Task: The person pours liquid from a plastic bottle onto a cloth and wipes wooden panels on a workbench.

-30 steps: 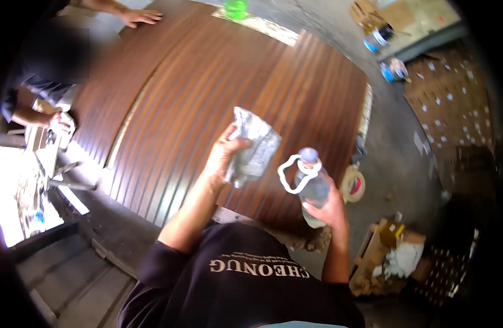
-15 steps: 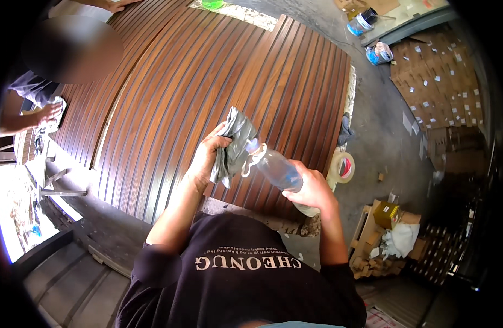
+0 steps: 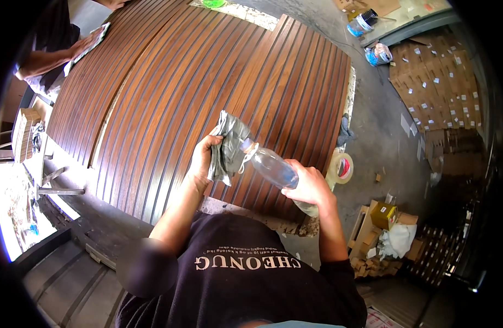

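My left hand [image 3: 201,162] grips a crumpled grey cloth [image 3: 227,146] over the near edge of a big brown ribbed wood panel [image 3: 207,76]. My right hand [image 3: 309,188] holds a clear plastic bottle [image 3: 273,167], tipped sideways. The bottle's open mouth presses into the cloth, and a white cap ring hangs at its neck. Both hands are close together above the panel.
Another person's hand [image 3: 79,46] wipes the panel's far left with a cloth. A tape roll [image 3: 343,168] lies on the concrete floor to the right. Cardboard boxes [image 3: 385,216] and rags sit at lower right, cans [image 3: 362,24] at the top.
The bottle went from upright beside the cloth to tipped with its mouth against the cloth. The view shifted, and the other person's hand now shows at the upper left.
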A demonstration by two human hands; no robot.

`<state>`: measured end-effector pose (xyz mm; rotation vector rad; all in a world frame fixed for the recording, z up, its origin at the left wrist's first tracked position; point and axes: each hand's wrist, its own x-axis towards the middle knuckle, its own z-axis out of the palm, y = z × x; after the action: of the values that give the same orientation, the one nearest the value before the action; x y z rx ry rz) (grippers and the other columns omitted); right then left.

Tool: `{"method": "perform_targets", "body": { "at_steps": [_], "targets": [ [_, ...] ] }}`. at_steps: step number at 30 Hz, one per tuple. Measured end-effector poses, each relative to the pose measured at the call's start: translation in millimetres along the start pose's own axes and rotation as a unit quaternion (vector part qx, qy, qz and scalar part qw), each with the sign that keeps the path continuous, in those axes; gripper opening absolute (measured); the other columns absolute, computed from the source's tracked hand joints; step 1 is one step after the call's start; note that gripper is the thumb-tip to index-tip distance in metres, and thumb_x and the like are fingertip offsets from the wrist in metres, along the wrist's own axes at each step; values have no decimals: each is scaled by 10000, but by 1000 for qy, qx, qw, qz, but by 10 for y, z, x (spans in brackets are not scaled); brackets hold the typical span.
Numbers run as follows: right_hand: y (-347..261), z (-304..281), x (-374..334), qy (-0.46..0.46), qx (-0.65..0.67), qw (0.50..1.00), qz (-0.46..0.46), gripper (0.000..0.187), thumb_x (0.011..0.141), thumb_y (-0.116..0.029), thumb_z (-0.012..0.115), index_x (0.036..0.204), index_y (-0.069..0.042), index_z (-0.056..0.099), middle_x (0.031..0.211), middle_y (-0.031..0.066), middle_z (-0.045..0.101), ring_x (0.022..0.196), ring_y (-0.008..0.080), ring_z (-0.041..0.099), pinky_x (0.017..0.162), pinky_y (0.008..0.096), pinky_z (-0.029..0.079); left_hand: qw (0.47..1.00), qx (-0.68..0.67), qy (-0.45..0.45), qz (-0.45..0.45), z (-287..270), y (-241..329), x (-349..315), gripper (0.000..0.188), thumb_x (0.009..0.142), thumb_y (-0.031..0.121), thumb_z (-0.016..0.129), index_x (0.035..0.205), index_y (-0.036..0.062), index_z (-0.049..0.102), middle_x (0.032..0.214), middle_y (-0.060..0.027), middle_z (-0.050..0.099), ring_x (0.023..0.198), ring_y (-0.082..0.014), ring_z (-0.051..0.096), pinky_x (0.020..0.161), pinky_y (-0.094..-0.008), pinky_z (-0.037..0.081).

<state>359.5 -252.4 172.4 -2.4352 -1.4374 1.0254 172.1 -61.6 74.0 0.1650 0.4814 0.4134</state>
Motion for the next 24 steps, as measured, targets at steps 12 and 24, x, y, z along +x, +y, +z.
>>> {"method": "perform_targets", "body": {
  "at_steps": [12, 24],
  "targets": [
    [-67, -9, 139, -43, -33, 998, 9, 714, 658, -283, 731, 1300, -101, 476, 1023, 203, 666, 939, 371, 649, 889, 425, 513, 996, -82, 38, 4, -272, -32, 56, 303, 801, 138, 507, 1036, -29, 601, 942, -158, 686, 810, -271, 675, 780, -381, 559],
    [-100, -193, 433, 123, 49, 988, -75, 692, 671, -290, 757, 1289, -153, 478, 983, 212, 674, 935, 381, 655, 846, 436, 537, 998, 45, 21, 42, 731, 677, 241, 256, 839, 166, 465, 981, -17, 574, 888, -173, 678, 748, -286, 683, 700, -417, 593]
  ]
}}
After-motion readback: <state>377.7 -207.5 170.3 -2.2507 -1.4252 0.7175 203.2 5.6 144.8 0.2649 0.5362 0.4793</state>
